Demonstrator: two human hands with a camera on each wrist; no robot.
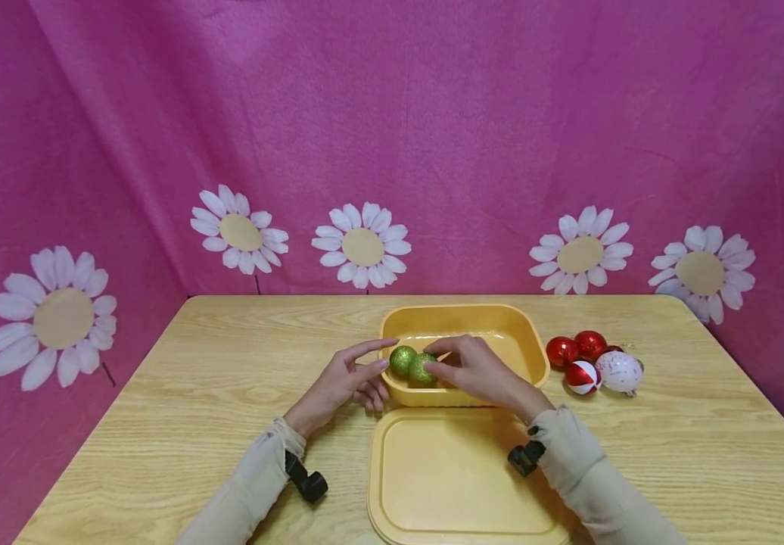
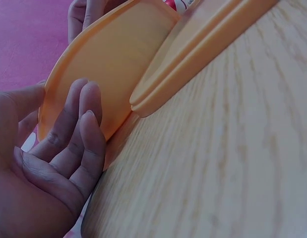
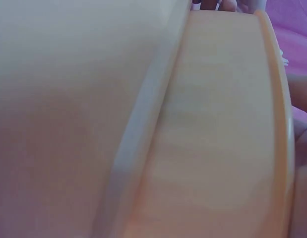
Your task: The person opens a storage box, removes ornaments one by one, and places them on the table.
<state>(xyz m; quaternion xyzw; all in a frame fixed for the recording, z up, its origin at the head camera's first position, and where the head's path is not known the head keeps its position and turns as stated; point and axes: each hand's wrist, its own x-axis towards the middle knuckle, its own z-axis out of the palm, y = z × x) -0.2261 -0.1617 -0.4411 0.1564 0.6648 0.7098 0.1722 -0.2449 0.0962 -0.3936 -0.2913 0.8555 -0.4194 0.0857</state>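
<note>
A yellow-orange plastic box (image 1: 535, 348) stands uncovered on the table, with two glittery green ball ornaments inside its left end: a left ball (image 1: 402, 361) and a right ball (image 1: 421, 372). My right hand (image 1: 483, 371) reaches over the front rim and holds the right ball between thumb and fingers. At the box's left rim is my left hand (image 1: 344, 378), its thumb and index finger straight beside the left ball. In the left wrist view, the other fingers (image 2: 86, 144) lie loosely bent against the outer wall. The right wrist view hides the right hand's fingertips behind the box wall.
A matching flat lid (image 1: 460, 477) lies in front of the box. To the right sit several ornaments: red balls (image 1: 562, 351), a red-and-white ball (image 1: 582, 377) and a speckled white ball (image 1: 620, 372). A pink curtain (image 1: 392, 136) with daisies hangs behind the wooden table (image 1: 262, 333).
</note>
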